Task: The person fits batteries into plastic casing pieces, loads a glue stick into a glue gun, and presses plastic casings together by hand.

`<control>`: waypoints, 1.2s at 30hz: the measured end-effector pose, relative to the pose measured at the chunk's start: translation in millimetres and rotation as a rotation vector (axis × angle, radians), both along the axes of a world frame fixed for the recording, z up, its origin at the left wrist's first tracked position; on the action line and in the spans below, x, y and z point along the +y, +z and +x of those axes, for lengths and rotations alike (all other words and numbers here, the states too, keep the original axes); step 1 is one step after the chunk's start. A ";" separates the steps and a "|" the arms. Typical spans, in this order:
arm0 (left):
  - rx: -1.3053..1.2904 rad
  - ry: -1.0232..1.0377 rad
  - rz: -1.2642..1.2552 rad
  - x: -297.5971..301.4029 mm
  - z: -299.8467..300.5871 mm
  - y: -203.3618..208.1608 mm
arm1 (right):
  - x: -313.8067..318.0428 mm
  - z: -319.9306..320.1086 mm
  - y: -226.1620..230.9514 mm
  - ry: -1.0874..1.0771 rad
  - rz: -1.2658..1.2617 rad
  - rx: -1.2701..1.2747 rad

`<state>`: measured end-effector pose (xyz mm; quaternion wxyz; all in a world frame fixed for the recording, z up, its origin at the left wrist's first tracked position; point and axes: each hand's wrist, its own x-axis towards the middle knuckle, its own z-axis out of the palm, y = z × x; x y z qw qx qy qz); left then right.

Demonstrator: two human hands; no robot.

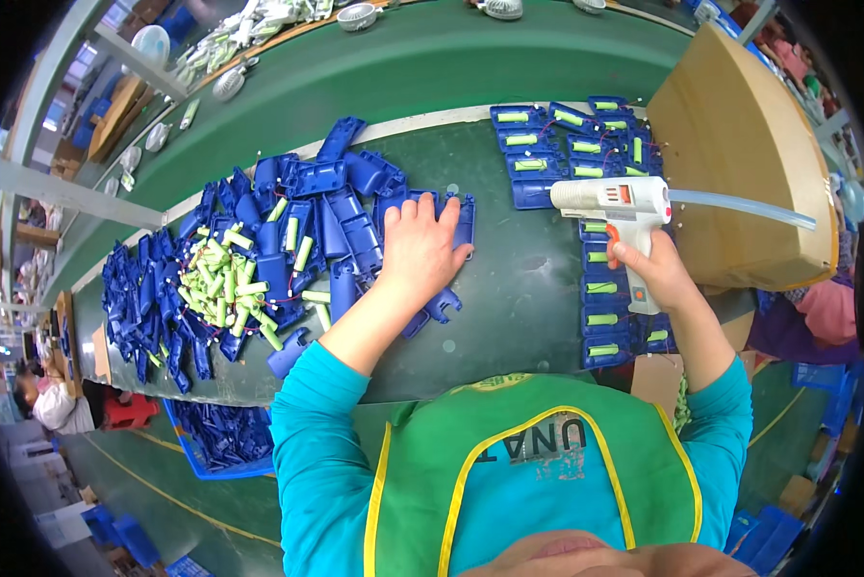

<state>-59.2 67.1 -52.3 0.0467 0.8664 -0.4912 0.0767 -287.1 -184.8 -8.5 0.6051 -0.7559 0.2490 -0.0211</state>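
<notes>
My right hand grips the handle of a white hot glue gun, with a finger at its orange trigger. A long translucent glue stick sticks out of the gun's back end. The nozzle points left, over rows of blue plastic casings, many of them holding a light green battery cell. My left hand lies palm down with spread fingers at the right edge of a heap of blue casings. One blue casing shows beside its fingers; what lies under the palm is hidden.
Light green cells are piled among the casings on the left of the green table. A tall cardboard box stands at the right. Beyond runs a green conveyor with small white fans. A blue crate sits below the table.
</notes>
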 end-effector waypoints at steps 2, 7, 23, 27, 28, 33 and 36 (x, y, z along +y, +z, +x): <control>0.055 -0.092 -0.029 -3.8 0.2 -0.9 | -3.7 -3.7 -3.5 -0.008 0.008 0.005; 0.316 -0.312 -0.111 -7.8 -15.9 -5.4 | 4.9 -7.2 12.3 -0.076 0.214 -0.074; 0.538 -0.021 -0.545 -24.5 15.2 -15.9 | 18.7 -21.0 15.1 -0.093 0.323 -0.266; 0.226 -0.103 -0.363 -18.8 5.8 -7.4 | 18.6 -20.1 13.7 -0.118 0.336 -0.274; 0.058 -0.177 -0.301 -16.4 6.6 -3.8 | 17.5 -20.6 13.6 -0.119 0.338 -0.272; 0.046 -0.500 -0.095 -3.6 13.9 5.5 | 9.1 -34.2 2.2 -0.213 0.439 -0.176; 0.078 -0.537 -0.089 6.4 12.5 2.9 | 11.5 -21.1 -0.1 -0.155 0.500 -0.269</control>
